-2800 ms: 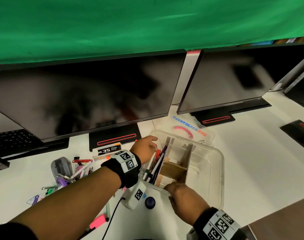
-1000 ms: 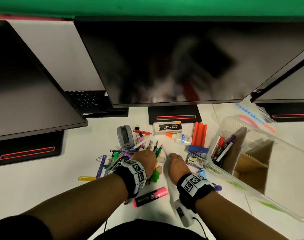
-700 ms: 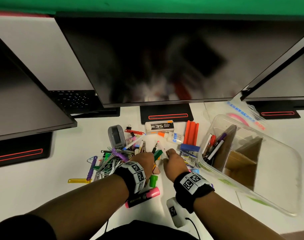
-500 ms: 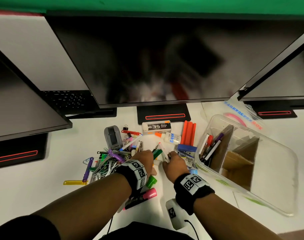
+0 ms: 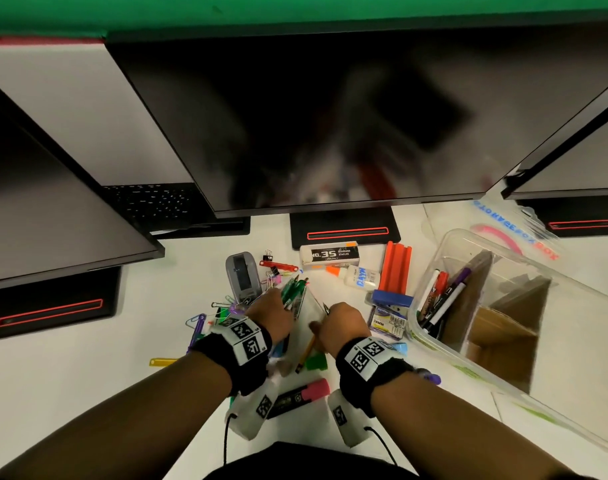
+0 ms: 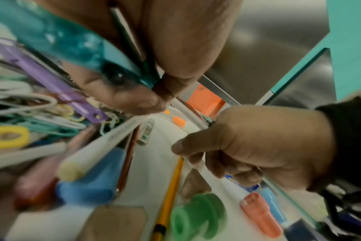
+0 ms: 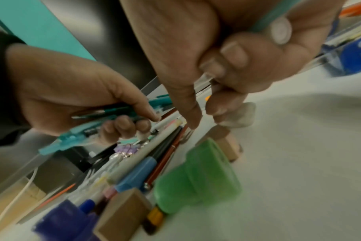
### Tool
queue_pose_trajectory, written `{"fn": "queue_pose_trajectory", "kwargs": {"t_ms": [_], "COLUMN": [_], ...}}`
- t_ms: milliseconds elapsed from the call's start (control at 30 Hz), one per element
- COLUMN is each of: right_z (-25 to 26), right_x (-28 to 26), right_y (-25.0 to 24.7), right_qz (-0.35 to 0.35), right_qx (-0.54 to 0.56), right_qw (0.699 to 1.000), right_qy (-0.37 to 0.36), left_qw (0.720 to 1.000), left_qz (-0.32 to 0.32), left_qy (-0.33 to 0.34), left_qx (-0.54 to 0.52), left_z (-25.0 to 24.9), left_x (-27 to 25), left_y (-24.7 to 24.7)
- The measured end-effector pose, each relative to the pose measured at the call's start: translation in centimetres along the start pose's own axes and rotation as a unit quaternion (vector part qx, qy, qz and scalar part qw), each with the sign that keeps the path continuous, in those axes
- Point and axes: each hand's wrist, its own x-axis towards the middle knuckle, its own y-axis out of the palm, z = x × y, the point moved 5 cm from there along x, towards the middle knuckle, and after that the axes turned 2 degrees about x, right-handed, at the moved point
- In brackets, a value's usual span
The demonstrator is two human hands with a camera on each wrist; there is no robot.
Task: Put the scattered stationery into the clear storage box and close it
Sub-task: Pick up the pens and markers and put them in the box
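On the white desk lies a pile of scattered stationery. My left hand [image 5: 281, 306] grips a bunch of green pens [image 5: 293, 292], which look teal in the left wrist view [image 6: 122, 53]. Just to its right, my right hand [image 5: 330, 317] is curled round a thin white pen [image 6: 196, 163] above a yellow pencil [image 5: 307, 351]. The clear storage box [image 5: 430, 344] stands open at the right, holding several pens [image 5: 441, 299] and a cardboard divider [image 5: 496, 337]. Its lid [image 5: 513, 230] lies behind it.
A staples box [image 5: 330, 254], glue bottle [image 5: 359, 277], orange markers [image 5: 396, 268] and blue clip box [image 5: 389, 313] lie between hands and box. A tape dispenser [image 5: 241, 278] and paper clips [image 5: 205, 320] sit left, a pink highlighter [image 5: 302, 396] nearer me. Monitors overhang the desk's back.
Both hands left the box and came to the pile. Over the last half second my left hand has gathered the green pens and my right hand has closed on a thin pen.
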Motion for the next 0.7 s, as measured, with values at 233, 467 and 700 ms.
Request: {"fn": "queue_pose_trajectory", "kwargs": {"t_ms": [233,467,700], "right_z": [2.0,1.9,1.7], "right_x": [-1.0,-1.5,-0.6], "right_y": [0.0,0.3,-1.0], "right_qz": [0.010,0.015,-0.033], "right_qx": [-0.144,-0.138,0.033], "right_qw": [0.986,0.987,0.999], "right_qy": [-0.082,-0.075,-0.010], "left_qw": [0.997,0.998,0.998], "left_qz": [-0.050,-0.052,-0.042], "left_qy": [0.017,0.030,0.025], "left_qx": [-0.049,-0.028,-0.048], "left_z": [1.5,1.7,3.1], "left_x": [-0.6,-1.0,-1.3], "left_y": [-1.9,-1.7,-1.6]}}
